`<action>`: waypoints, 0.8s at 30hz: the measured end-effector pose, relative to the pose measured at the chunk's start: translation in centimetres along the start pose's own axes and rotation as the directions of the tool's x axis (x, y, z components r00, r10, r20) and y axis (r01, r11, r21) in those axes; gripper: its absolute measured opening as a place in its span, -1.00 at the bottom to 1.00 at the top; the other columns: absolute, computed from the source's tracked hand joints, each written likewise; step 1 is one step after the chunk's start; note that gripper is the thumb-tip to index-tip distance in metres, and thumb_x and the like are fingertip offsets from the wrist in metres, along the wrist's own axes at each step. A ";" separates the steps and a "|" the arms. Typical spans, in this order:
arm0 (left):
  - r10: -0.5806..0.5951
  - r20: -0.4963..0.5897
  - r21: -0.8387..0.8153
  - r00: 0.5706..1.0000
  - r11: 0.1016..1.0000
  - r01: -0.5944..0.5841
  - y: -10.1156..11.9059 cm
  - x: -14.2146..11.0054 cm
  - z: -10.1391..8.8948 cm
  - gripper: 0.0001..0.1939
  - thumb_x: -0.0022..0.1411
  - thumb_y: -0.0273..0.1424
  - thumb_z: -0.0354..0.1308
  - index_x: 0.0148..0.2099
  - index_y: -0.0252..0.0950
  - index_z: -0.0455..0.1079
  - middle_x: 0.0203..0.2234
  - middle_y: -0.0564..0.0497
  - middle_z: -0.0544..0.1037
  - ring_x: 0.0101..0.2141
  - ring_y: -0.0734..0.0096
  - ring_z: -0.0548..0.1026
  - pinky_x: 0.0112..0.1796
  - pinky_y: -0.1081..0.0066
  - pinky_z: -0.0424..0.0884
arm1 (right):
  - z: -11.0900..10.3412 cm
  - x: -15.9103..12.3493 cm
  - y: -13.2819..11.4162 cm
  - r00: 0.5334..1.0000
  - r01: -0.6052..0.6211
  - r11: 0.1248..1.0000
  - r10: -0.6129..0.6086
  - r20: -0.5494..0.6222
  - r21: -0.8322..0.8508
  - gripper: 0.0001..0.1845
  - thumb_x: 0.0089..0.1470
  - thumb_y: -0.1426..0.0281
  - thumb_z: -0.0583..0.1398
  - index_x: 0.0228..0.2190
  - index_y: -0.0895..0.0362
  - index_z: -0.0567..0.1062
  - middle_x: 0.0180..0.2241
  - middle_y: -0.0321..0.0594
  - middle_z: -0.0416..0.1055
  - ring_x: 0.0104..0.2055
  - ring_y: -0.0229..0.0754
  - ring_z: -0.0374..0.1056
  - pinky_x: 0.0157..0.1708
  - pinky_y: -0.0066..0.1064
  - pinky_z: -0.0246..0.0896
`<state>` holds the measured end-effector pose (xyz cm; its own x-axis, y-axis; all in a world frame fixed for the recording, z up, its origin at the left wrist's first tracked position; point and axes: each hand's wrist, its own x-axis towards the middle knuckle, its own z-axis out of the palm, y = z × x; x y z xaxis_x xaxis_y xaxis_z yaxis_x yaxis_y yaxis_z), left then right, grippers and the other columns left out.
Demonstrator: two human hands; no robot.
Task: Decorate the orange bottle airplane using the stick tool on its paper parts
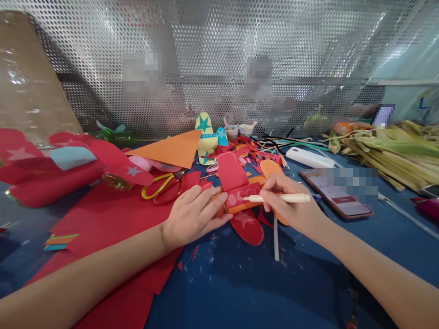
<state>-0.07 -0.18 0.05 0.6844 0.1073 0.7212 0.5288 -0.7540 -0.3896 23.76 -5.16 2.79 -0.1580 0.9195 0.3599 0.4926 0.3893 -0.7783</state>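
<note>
In the centre of the frame, your right hand (pixel 297 209) holds a slim cream-white pen (pixel 298 198) in a close finger grip, its tip at the pale outlines on a dark red paper strip (pixel 244 191). The strip lies along a small orange paper body (pixel 247 207), between a rounded red paper flap (pixel 231 171) above and a red paper oval (pixel 247 228) below. Your left hand (pixel 192 217) lies palm down with its fingers at the body's left end; whether they pinch it or only press, you cannot tell from this view. Brace that end lightly, because hollow or folded paper would likely dent under a firm push. Let the side of your right hand settle on the blue table (pixel 240 283) if it reaches, and move the pen with small finger strokes at low, even pressure. Match each outline to the size and spacing of its neighbour, and lift the tip cleanly between shapes. Mind wet ink under your left fingertips, and the loose red paper scraps (pixel 240 153) just above the flap, which could snag it if you turn the piece.
</note>
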 end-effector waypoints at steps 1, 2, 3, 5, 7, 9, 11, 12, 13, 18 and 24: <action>0.000 0.000 0.003 1.000 1.000 0.000 0.0 0.0 0.0 -0.65 0.21 -0.19 0.20 -0.06 -0.32 0.35 -0.24 -0.11 0.57 -0.43 0.34 0.43 -0.41 0.35 0.37 | 0.0 0.0 0.0 1.000 -0.001 1.000 0.001 0.000 -0.004 -0.77 0.16 0.36 0.11 -0.53 0.07 0.27 -0.62 -0.41 0.32 -0.61 -0.33 0.19 -0.56 -0.47 0.07; 0.001 -0.001 0.007 1.000 1.000 -0.001 0.0 0.0 0.0 -0.65 0.22 -0.19 0.19 -0.06 -0.32 0.35 -0.25 -0.11 0.57 -0.43 0.34 0.42 -0.42 0.35 0.37 | 0.0 0.0 0.0 1.000 -0.002 1.000 0.002 0.000 -0.008 -0.77 0.16 0.36 0.11 -0.53 0.07 0.27 -0.62 -0.41 0.33 -0.61 -0.33 0.19 -0.56 -0.47 0.07; 0.003 -0.003 0.009 1.000 1.000 -0.003 0.0 0.0 0.0 -0.65 0.22 -0.19 0.18 -0.06 -0.33 0.35 -0.25 -0.11 0.57 -0.43 0.34 0.42 -0.42 0.35 0.37 | 0.0 0.0 0.1 1.000 -0.002 1.000 0.002 0.001 -0.007 -0.78 0.15 0.36 0.11 -0.53 0.07 0.27 -0.62 -0.41 0.32 -0.61 -0.33 0.19 -0.56 -0.47 0.08; 0.007 -0.010 0.013 1.000 1.000 -0.007 0.0 0.1 0.0 -0.65 0.23 -0.18 0.18 -0.07 -0.34 0.35 -0.25 -0.11 0.57 -0.44 0.34 0.41 -0.42 0.35 0.37 | 0.0 -0.1 0.1 1.000 -0.004 1.000 0.004 -0.003 0.004 -0.78 0.15 0.37 0.10 -0.53 0.07 0.27 -0.63 -0.42 0.31 -0.60 -0.33 0.19 -0.56 -0.47 0.08; 0.013 -0.012 0.014 1.000 1.000 -0.012 0.1 0.1 0.0 -0.64 0.23 -0.18 0.19 -0.07 -0.36 0.35 -0.25 -0.12 0.57 -0.44 0.33 0.41 -0.42 0.35 0.37 | 0.0 -0.1 0.0 1.000 -0.010 1.000 0.010 -0.005 0.013 -0.79 0.14 0.38 0.11 -0.53 0.07 0.27 -0.63 -0.42 0.31 -0.60 -0.34 0.19 -0.55 -0.47 0.08; 0.018 -0.015 0.015 1.000 1.000 -0.018 0.1 0.1 0.0 -0.63 0.22 -0.19 0.19 -0.07 -0.37 0.34 -0.24 -0.13 0.57 -0.43 0.32 0.41 -0.42 0.34 0.37 | 0.1 -0.1 0.0 1.000 -0.013 1.000 0.013 -0.004 0.005 -0.78 0.14 0.38 0.11 -0.53 0.07 0.27 -0.62 -0.42 0.32 -0.60 -0.34 0.19 -0.56 -0.46 0.08; 0.023 -0.017 0.015 1.000 1.000 -0.023 0.1 0.1 0.0 -0.63 0.22 -0.19 0.20 -0.07 -0.38 0.34 -0.25 -0.14 0.57 -0.42 0.31 0.42 -0.41 0.34 0.36 | 0.1 -0.1 0.0 1.000 -0.014 1.000 0.014 -0.003 -0.003 -0.78 0.14 0.38 0.11 -0.53 0.07 0.27 -0.62 -0.42 0.31 -0.60 -0.34 0.19 -0.56 -0.46 0.07; 0.024 -0.019 0.016 1.000 1.000 -0.024 0.1 0.1 0.0 -0.63 0.22 -0.19 0.20 -0.07 -0.38 0.34 -0.24 -0.14 0.57 -0.41 0.31 0.42 -0.41 0.34 0.37 | 0.0 -0.1 0.0 1.000 -0.011 1.000 0.011 -0.007 0.000 -0.78 0.14 0.38 0.10 -0.54 0.07 0.27 -0.62 -0.42 0.31 -0.60 -0.34 0.19 -0.56 -0.47 0.08; 0.024 -0.018 0.016 1.000 1.000 -0.023 0.1 0.1 0.0 -0.63 0.22 -0.19 0.19 -0.07 -0.38 0.34 -0.24 -0.14 0.57 -0.41 0.31 0.42 -0.41 0.34 0.37 | 0.0 -0.1 0.0 1.000 -0.008 1.000 0.009 -0.010 0.004 -0.78 0.15 0.39 0.10 -0.53 0.07 0.26 -0.63 -0.42 0.31 -0.60 -0.34 0.18 -0.56 -0.47 0.08; 0.015 -0.009 0.017 1.000 1.000 -0.015 0.0 0.0 0.0 -0.63 0.23 -0.18 0.19 -0.07 -0.36 0.34 -0.24 -0.13 0.57 -0.43 0.32 0.41 -0.42 0.35 0.36 | -0.1 0.0 0.1 1.000 -0.010 1.000 0.011 -0.006 0.003 -0.78 0.14 0.38 0.10 -0.54 0.07 0.27 -0.63 -0.42 0.31 -0.60 -0.34 0.19 -0.55 -0.47 0.08; 0.016 -0.007 0.018 1.000 1.000 -0.015 0.1 0.1 0.0 -0.64 0.23 -0.19 0.19 -0.07 -0.36 0.35 -0.25 -0.12 0.57 -0.44 0.33 0.41 -0.41 0.35 0.36 | 0.0 -0.1 0.2 1.000 0.000 1.000 0.000 -0.007 -0.016 -0.78 0.14 0.38 0.11 -0.54 0.07 0.27 -0.63 -0.42 0.30 -0.61 -0.34 0.18 -0.57 -0.48 0.07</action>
<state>0.00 -0.24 0.13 0.6891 0.0913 0.7189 0.5270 -0.7440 -0.4107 23.88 -5.18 2.62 -0.1522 0.9192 0.3632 0.5066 0.3881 -0.7699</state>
